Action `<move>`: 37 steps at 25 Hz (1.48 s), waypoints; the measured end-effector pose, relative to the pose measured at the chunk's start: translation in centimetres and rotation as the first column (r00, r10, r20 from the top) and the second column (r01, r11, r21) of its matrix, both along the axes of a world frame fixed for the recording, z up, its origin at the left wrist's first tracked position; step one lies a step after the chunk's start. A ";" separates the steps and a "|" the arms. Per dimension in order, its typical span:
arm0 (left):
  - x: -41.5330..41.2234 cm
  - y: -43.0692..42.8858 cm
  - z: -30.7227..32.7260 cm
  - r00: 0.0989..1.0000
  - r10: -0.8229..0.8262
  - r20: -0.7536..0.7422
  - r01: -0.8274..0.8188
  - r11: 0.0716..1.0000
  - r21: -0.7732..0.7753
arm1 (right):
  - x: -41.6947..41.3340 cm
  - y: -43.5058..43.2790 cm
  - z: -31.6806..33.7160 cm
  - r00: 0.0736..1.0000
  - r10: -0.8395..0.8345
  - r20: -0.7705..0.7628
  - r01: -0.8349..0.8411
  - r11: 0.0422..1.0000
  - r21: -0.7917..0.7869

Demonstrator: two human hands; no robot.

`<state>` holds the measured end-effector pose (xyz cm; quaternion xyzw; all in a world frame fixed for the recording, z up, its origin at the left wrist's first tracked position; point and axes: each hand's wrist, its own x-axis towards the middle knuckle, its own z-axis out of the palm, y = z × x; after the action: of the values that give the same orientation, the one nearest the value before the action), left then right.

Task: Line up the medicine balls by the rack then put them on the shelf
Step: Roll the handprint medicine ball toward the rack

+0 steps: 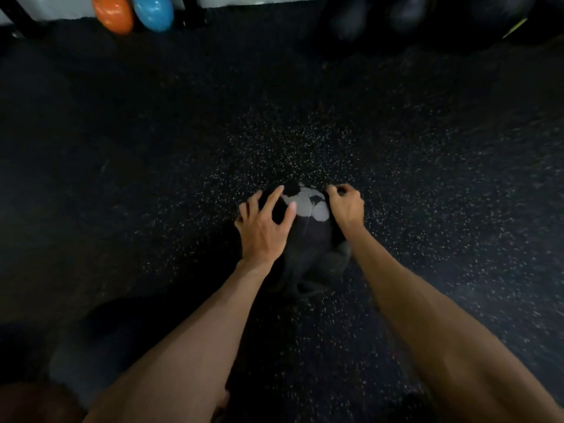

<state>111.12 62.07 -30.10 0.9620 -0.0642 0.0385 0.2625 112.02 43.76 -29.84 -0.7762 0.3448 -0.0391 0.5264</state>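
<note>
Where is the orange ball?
The orange ball is at the top left of the head view, on the floor beside the blue ball, far from both hands.

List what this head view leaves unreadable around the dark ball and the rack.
- Dark grey-patched medicine ball: underside hidden by itself; sides covered by left hand and right hand.
- Orange ball, blue ball: tops cut off by the edge.
- Dark shapes top right: blurred, unlit.

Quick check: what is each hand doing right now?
Left hand: open, fingers spread on the left side of the dark medicine ball.
Right hand: fingers curled against the ball's right side; a firm grip cannot be told.
</note>
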 end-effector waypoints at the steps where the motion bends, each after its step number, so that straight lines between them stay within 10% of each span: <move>1: 2.4 -1.2 0.6 0.998 -0.021 -0.059 0.021 1.000 0.003 | 1.1 -0.7 -0.2 1.000 -0.012 0.013 0.012 1.000 -0.024; 11: 16.9 -8.9 2.2 0.825 -0.122 -0.551 0.186 0.981 0.060 | 2.2 1.1 -0.7 0.986 -0.154 0.062 0.164 0.960 -0.226; 20: 23.3 -8.0 1.2 0.726 0.008 -0.687 -0.019 1.000 -0.008 | 0.8 6.7 -1.4 0.983 0.154 -0.095 -0.177 0.701 -0.691; 31: 21.3 -4.3 0.0 0.899 0.039 -0.437 -0.250 0.863 -0.439 | 21.9 -3.5 3.1 0.926 0.344 -0.158 -0.378 0.818 -0.434; 37: 18.9 -8.8 -1.3 0.997 0.044 -0.055 -0.057 0.967 -0.250 | 33.9 -7.8 1.2 0.910 0.296 -0.291 -0.352 0.922 -0.162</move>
<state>130.06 53.24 -31.44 0.9230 -0.0277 0.0294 0.3827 145.89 35.96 -28.62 -0.8723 0.2706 0.1153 0.3905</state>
